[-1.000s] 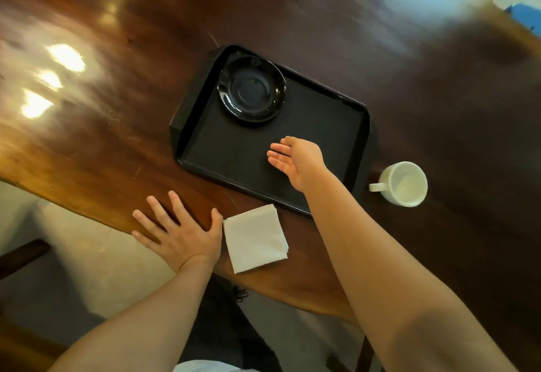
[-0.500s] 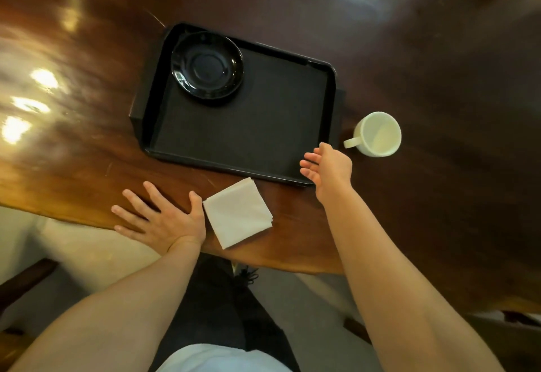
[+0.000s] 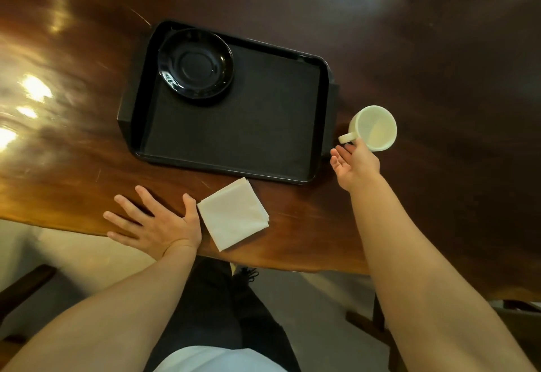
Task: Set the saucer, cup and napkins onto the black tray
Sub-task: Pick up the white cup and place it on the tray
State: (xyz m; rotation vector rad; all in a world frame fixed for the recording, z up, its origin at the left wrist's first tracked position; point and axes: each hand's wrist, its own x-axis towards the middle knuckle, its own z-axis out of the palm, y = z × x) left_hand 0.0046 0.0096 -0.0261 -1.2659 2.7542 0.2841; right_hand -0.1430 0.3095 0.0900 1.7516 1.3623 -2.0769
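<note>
The black tray lies on the dark wooden table. A glossy black saucer sits in the tray's far left corner. To the right of the tray stands a white cup, upright, handle pointing left. My right hand is open just below the cup, fingertips at its handle, holding nothing. A stack of folded white napkins lies near the table's front edge. My left hand rests flat on the table, fingers spread, thumb beside the napkins.
The wooden table stretches far to the right and back, with bright light reflections at the left. Its front edge runs just below the napkins. My dark trousers and the floor show beneath.
My right hand has moved from over the tray to the right, past the tray's corner, up to the cup's handle. The left hand has stayed flat by the napkins.
</note>
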